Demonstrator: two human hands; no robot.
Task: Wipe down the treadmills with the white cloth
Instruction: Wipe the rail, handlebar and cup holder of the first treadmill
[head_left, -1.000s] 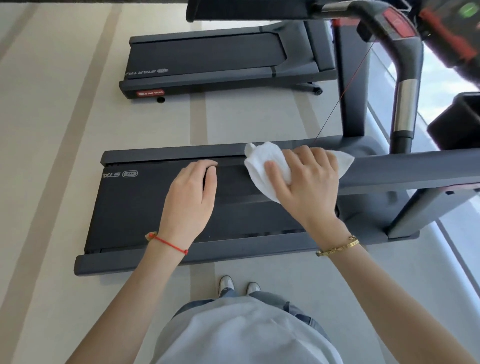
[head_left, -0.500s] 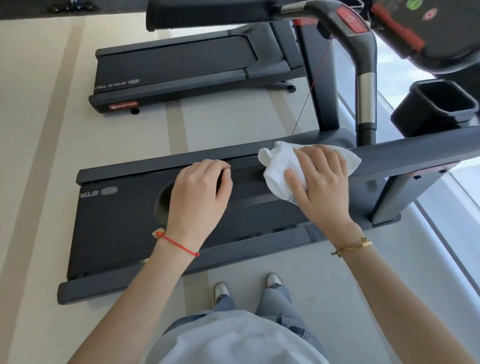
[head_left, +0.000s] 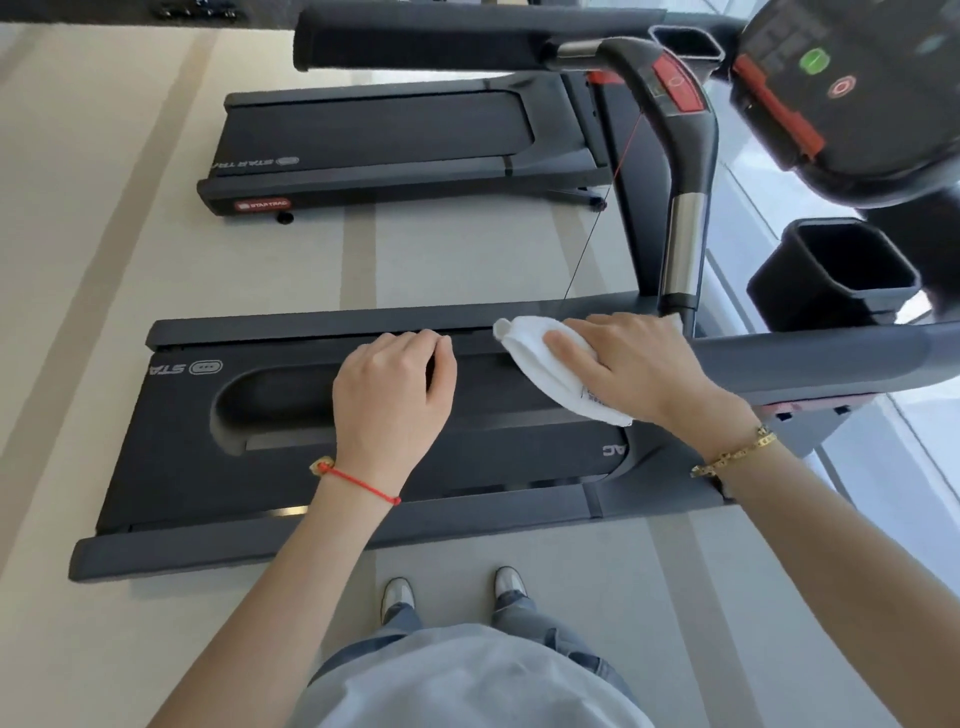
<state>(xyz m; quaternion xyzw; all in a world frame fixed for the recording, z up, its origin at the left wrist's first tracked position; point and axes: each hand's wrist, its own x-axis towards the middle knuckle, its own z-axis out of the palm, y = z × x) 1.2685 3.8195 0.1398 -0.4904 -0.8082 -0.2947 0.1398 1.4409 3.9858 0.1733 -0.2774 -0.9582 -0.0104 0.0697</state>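
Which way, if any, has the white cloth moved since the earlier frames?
Yes. The white cloth under the right hand has slid along the near handrail toward the console, away from the rail's free end.

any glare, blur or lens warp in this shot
Head view: daylight glares off the glossy floor at right; wide-angle warp bends the handrail and far treadmill; the console at top right is soft; both hands and the cloth look fairly sharp.
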